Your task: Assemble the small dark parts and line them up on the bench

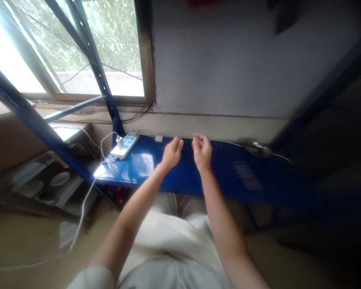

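Note:
Over the blue metal shelf [147, 176] both of my hands are raised close together with a narrow gap between them. My left hand [172, 153] is closed, its thumb and fingers pressed together. A small dark spot shows by its fingertips, too small to name. Facing it, my right hand [202, 153] is curled in a pinch, and whatever its fingertips hold cannot be made out. Behind the left hand lies a small white block [159, 138]. Several tiny pieces [218, 145] rest on the shelf just right of my right hand.
A white power strip [126, 145] with a plugged-in charger [119, 141] sits at the shelf's left end; its white cord [83, 204] hangs to the floor. On the right is a shiny metal dish [258, 148]. Blue uprights [99, 72] stand before the window.

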Demonstrator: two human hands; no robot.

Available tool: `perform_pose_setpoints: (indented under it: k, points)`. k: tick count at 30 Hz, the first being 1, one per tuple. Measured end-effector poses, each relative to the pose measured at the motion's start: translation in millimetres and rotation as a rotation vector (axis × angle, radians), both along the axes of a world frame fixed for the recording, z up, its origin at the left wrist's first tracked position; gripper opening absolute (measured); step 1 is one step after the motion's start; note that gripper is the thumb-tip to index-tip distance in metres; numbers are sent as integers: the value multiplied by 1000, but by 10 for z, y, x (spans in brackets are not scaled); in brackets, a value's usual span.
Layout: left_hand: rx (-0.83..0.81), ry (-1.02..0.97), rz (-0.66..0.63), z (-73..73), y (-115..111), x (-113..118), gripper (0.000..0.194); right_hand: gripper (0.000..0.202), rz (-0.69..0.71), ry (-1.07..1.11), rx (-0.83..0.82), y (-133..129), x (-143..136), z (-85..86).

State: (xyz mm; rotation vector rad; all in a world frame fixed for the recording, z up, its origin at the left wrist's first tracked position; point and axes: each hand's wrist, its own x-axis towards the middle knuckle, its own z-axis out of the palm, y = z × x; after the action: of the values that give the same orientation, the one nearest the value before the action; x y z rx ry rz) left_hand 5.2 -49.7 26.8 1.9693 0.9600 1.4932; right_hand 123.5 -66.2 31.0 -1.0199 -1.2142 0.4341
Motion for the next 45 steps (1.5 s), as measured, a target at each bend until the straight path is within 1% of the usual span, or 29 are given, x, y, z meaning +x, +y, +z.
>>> perform_pose_setpoints:
  k: [2, 7, 9, 15, 19, 22, 25, 28, 30, 35, 39, 42, 45]
  points:
    - [-52, -42, -7, 14, -12, 27, 40, 31, -27, -21, 17, -28, 4, -4]
    - [-277, -164, -85, 8, -32, 80, 46, 32, -69, -83, 34, -67, 24, -68]
    - [-317, -183, -106, -1, -47, 89, 48, 30, -71, -101, 41, -68, 43, -96]
    - [-381, -197, -109, -44, -98, 103, 53, 27, -57, -182, 62, -92, 136, -149]
    - [-386, -201, -107, -67, -83, 104, 54, 29, -27, -267, 34, -125, 208, -145]
    - [-379, -207, -93, -86, -73, 101, 52, 30, 16, -310, 24, -137, 253, -131]
    - [-362, -190, -85, -109, -85, 101, 49, 33, 27, -339, -8, -132, 278, -124]
    - [-332, -145, -86, -129, -107, 104, 48, 37, 27, -315, -91, -118, 282, -119]
    - [-322, -132, -87, -138, -111, 103, 46, 38, 35, -296, -118, -111, 279, -111]
    - [-316, -213, -31, -148, -90, 92, 46, 35, 112, -215, -94, -101, 284, -91]
    - [-293, -260, 22, -177, -86, 89, 46, 33, 159, -161, -103, -102, 320, -118]
    - [-300, -282, 65, -223, -77, 77, 46, 32, 149, -146, -105, -99, 361, -145]
    - [-318, -262, 78, -264, -60, 62, 45, 32, 93, -107, -87, -78, 386, -151]
